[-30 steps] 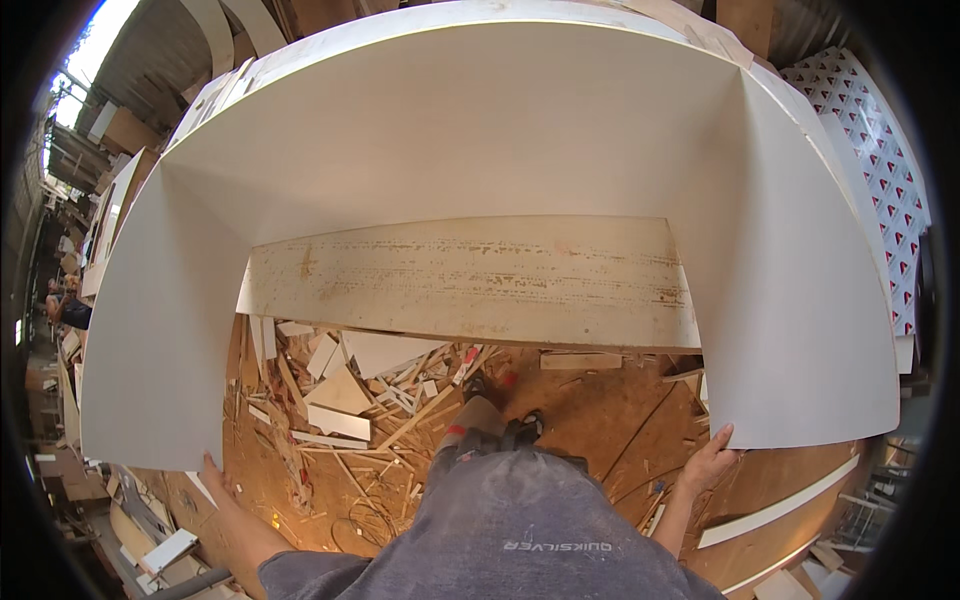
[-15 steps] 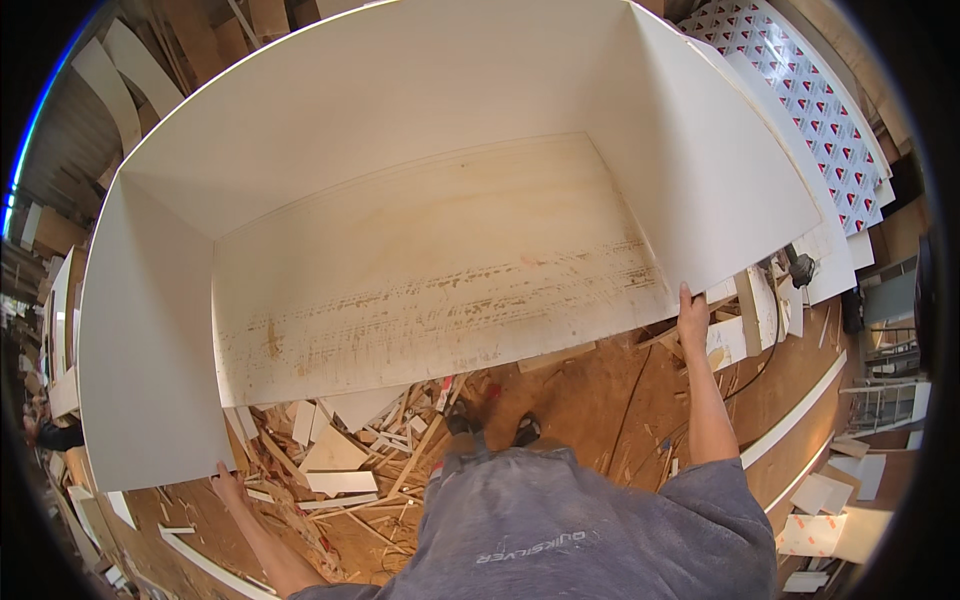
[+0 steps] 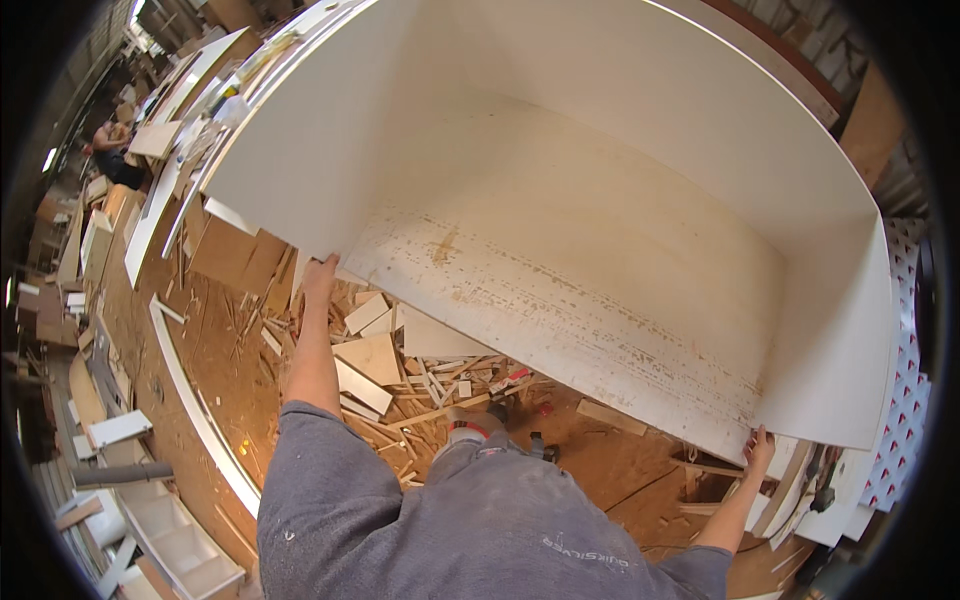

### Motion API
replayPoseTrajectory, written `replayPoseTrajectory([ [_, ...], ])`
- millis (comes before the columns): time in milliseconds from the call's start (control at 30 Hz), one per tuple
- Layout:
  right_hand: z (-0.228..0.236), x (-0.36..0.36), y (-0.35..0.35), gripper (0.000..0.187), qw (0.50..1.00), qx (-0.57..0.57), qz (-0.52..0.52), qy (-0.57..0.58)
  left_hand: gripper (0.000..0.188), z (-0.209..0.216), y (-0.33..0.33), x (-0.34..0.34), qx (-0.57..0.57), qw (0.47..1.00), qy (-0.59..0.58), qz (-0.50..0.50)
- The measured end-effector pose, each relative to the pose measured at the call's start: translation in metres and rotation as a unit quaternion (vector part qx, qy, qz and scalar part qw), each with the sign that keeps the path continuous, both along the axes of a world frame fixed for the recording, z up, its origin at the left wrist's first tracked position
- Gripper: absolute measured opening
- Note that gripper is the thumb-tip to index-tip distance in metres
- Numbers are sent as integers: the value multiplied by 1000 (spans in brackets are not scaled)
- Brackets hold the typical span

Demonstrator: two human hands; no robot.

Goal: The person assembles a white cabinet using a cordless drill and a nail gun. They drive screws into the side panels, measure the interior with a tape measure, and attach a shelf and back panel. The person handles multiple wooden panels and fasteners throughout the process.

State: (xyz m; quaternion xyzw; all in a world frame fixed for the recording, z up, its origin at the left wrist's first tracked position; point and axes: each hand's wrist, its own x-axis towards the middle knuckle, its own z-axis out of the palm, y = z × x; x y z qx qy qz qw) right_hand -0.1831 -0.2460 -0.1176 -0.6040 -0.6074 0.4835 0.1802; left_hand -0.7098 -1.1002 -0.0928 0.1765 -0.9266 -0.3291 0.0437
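A large white open-fronted cabinet box (image 3: 640,70) is in front of me, made of a back panel, two side panels and a broad base panel (image 3: 560,200). Rows of brown stains and worn marks run along the front of its base. My left hand (image 3: 319,278) is closed on the front corner of the left side panel (image 3: 310,150). At the opposite front corner, beside the right side panel (image 3: 840,350), my right hand (image 3: 760,450) grips the edge, fingers partly hidden. Both arms are spread wide.
Wood offcuts (image 3: 368,355) litter the brown floor below the box. A long white strip (image 3: 200,400) lies at left. Far left, another person (image 3: 112,150) is near stacked boards. A white compartmented frame (image 3: 170,530) stands lower left, patterned sheets (image 3: 900,390) at right.
My view has swung left and tilted, so the box appears slanted and farther right. The stacked boards and the other person show more on the left. Both hands still grip the box.
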Motion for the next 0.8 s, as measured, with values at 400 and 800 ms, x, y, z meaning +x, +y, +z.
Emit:
replayPoseTrajectory([
  [400, 21, -12, -12, 50, 998, -16, -41, -52, 50, 7, 31, -41, 77, 995, 46, -34],
  [800, 6, 86, -311, 40, 996, 42, 65, -48, 34, 54, 234, 133, 251, 945, 138, -160],
])
